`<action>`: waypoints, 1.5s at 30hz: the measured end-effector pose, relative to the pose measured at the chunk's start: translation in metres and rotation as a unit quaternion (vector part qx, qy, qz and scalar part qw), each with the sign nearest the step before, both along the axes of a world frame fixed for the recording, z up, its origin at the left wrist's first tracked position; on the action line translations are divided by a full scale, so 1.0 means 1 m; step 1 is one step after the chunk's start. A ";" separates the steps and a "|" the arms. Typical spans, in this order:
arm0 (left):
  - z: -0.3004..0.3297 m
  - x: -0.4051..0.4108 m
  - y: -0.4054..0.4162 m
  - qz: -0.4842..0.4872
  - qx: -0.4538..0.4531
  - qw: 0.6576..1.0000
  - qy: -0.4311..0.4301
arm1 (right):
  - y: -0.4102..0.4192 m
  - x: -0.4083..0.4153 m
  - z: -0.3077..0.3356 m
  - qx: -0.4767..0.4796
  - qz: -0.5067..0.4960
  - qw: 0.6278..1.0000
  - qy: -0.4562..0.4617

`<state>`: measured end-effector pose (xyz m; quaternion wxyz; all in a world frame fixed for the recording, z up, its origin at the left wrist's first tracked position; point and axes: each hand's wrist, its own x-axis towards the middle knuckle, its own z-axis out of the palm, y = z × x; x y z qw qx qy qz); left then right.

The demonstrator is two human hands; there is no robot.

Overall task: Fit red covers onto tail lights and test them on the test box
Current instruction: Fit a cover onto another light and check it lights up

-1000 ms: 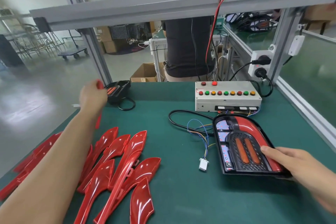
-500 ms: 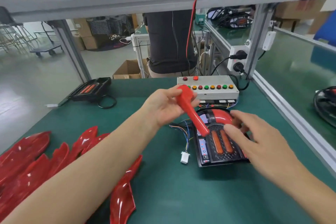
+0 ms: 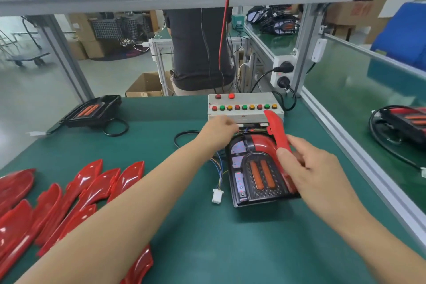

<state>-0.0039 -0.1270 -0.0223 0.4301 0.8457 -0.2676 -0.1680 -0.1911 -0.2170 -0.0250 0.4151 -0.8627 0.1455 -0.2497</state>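
On the green surface a black tail light lies flat in front of the grey test box, its long axis running from the viewer toward the box, the rounded end with a red section pointing at the box and the square end nearest the viewer; two orange strips run lengthwise down its middle. The right hand pinches a loose red cover between thumb and curled fingers, holding it tilted over the light's right edge, long axis also running away from the viewer, its far tip raised in front of the box's right end. The left hand reaches to the gap between the light's rounded end and the box, fingers curled downward (what they touch, if anything, is hidden). A white connector on coloured wires lies just left of the light. More red covers lie spread at the left, mostly pointing away and rightward. A second tail light sits at the far left edge. No writing on the box can be read.
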 end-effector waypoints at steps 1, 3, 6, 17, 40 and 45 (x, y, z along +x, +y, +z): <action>-0.006 0.003 -0.001 -0.019 0.074 0.997 -0.026 | 0.000 0.000 -0.003 0.017 0.003 1.000 -0.013; -0.013 0.005 -0.003 -0.040 0.166 0.985 -0.012 | 0.002 -0.001 -0.011 0.020 0.013 0.999 -0.022; -0.016 0.007 -0.010 0.005 0.084 0.990 0.113 | 0.001 -0.003 -0.019 0.001 0.021 1.000 -0.008; -0.015 -0.016 -0.006 0.106 -0.307 0.815 0.480 | 0.029 -0.020 -0.016 -0.268 0.033 0.962 0.027; -0.019 -0.038 0.010 0.022 -0.366 0.839 0.403 | 0.039 -0.010 -0.019 -0.280 -0.037 0.951 0.125; -0.017 -0.032 0.013 0.039 -0.391 0.820 0.416 | 0.020 -0.036 -0.016 -0.020 -0.055 0.994 0.092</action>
